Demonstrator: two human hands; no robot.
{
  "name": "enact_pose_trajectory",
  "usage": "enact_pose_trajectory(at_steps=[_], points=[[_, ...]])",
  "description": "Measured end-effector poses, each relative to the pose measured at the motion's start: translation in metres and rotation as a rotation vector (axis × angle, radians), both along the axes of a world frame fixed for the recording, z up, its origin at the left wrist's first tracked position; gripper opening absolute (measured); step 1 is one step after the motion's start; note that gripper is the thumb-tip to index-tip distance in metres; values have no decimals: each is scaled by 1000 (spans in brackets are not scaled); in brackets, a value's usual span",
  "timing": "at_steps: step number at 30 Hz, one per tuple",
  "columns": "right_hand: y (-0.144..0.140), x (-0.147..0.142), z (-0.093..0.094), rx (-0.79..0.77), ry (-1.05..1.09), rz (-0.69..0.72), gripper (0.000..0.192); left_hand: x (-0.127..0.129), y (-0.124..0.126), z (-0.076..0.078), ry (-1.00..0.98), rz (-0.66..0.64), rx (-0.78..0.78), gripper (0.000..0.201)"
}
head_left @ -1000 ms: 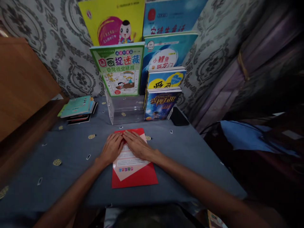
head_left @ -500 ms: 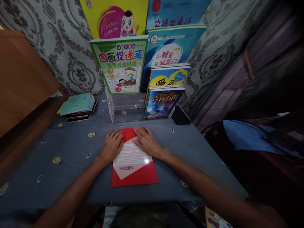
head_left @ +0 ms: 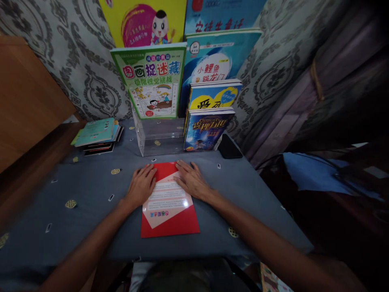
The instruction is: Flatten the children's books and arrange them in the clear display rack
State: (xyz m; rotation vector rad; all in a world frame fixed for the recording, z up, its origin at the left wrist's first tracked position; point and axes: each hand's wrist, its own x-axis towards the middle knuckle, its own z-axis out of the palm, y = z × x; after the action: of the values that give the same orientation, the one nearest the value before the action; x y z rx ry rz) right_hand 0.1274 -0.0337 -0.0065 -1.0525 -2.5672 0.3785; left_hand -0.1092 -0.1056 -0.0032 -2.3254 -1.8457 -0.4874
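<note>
While both your hands lie flat on the red booklet (head_left: 169, 202), treat it as thin, light and floppy paper with a glossy cover that may slide on the cloth, so judge it best taken by a long side edge or a far corner, pinched lightly, not crushed. It lies flat near the middle of the surface (head_left: 91, 211), closer to the near edge, its long sides running away from you, a white printed panel across its cover. Your left hand (head_left: 140, 187) rests palm down on the far left part of it, fingers spread and open, gripping nothing; part of the palm hangs over the left edge onto the cloth. Your right hand (head_left: 192, 181) rests palm down on the far right corner, also open, nothing held. Both grips are on top of the booklet, touching it, pressing rather than holding; the near half of the cover lies bare between your forearms. Just beyond the far edge of the booklet stands a clear acrylic stand (head_left: 159, 138) with a green picture book (head_left: 152, 79) upright in it and other books beside it. A stack of thin books (head_left: 96, 136) lies at the far left corner, a dark phone (head_left: 229, 148) toward the far right.
</note>
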Motion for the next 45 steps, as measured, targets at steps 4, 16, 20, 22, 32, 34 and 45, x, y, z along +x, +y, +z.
enact_pose_trajectory(at_steps=[4, 16, 20, 22, 32, 34, 45], points=[[3, 2, 0, -8, 34, 17, 52, -2, 2, 0, 31, -22, -29, 42], [7, 6, 11, -13, 150, -44, 40, 1, 10, 5, 83, -20, -156, 46], [-1, 5, 14, -72, 233, -77, 34, -1, 24, 14, 68, -60, -208, 43], [-6, 3, 14, -108, 267, -45, 34, 0, 29, 18, 76, -82, -235, 44], [-8, 2, 22, -199, 344, 60, 30, 4, 26, 10, 48, -123, -207, 48], [-7, 2, 23, -191, 329, 58, 30, 12, 19, 12, 28, -157, -241, 49], [-5, 2, 19, -190, 332, 47, 35, 57, -30, 7, 86, -241, -216, 52]])
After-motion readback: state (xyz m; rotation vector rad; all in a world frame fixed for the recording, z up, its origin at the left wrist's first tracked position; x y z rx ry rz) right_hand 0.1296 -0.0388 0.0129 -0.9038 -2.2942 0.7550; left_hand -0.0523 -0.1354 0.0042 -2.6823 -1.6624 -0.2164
